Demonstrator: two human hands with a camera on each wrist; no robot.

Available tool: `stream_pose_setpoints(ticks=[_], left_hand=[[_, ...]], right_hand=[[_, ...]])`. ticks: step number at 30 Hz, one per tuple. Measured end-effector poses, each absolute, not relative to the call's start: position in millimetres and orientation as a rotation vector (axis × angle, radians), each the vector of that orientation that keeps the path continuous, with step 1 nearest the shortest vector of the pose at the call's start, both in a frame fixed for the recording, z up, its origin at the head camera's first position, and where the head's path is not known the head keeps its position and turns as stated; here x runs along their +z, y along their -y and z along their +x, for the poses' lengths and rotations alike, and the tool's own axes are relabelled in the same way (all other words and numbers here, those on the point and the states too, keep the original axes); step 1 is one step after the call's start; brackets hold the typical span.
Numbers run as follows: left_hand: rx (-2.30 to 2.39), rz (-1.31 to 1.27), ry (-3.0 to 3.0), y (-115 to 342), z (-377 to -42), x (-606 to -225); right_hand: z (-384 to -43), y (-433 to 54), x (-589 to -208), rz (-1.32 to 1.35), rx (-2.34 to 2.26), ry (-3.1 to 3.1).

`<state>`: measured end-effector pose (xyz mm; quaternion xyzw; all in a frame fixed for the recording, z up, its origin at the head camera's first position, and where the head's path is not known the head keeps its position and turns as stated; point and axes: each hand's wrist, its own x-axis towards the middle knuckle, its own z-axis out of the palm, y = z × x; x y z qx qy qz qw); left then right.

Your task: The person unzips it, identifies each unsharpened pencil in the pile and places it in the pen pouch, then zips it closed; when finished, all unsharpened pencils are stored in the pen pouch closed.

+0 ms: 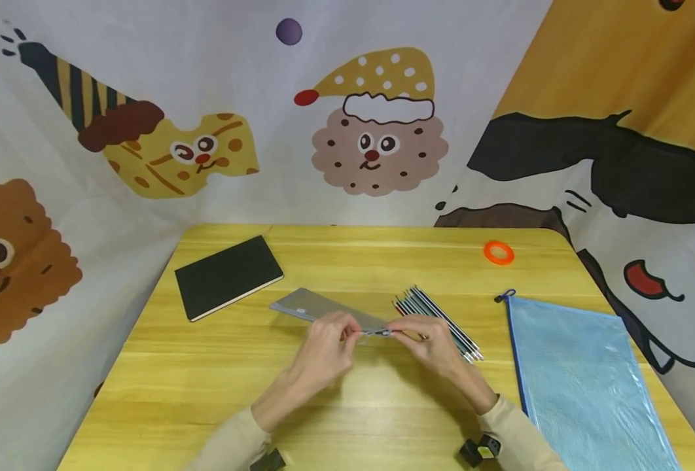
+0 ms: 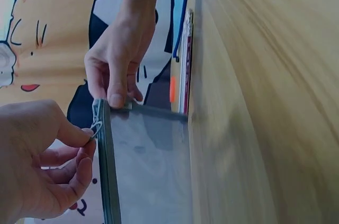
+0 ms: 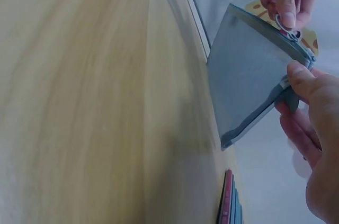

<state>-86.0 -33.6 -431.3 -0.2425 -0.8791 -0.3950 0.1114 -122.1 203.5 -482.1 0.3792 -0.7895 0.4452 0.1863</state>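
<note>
A translucent grey zippered pouch (image 1: 324, 306) is held up at a tilt over the middle of the table. My left hand (image 1: 324, 343) pinches the looped zipper pull (image 3: 286, 29) between thumb and forefinger, near one end of the zipper edge. With thumb and fingers my right hand (image 1: 432, 343) grips the pouch's corner at that same end. In the left wrist view, the dark zipper band (image 2: 108, 171) runs down beside the left fingers, and the right hand (image 2: 119, 60) is above them. The pouch's lower edge hangs close to the tabletop in both wrist views.
Several pencils (image 1: 436, 320) lie bunched just beyond the right hand. A black notebook (image 1: 230, 278) is at the back left of the wooden table (image 1: 206, 392). At the right lie an orange tape ring (image 1: 498, 253) and a large blue mesh zip bag (image 1: 583, 373).
</note>
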Motion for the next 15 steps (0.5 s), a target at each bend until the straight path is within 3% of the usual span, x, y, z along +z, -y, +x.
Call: stream_pose_setpoints(ticks=[15], left_hand=[[-1.003, -0.580, 2.582, 79.7, -89.5, -435.0]], right_hand=[[-125.7, -199.4, -477.7, 1.101, 1.196, 2.171]])
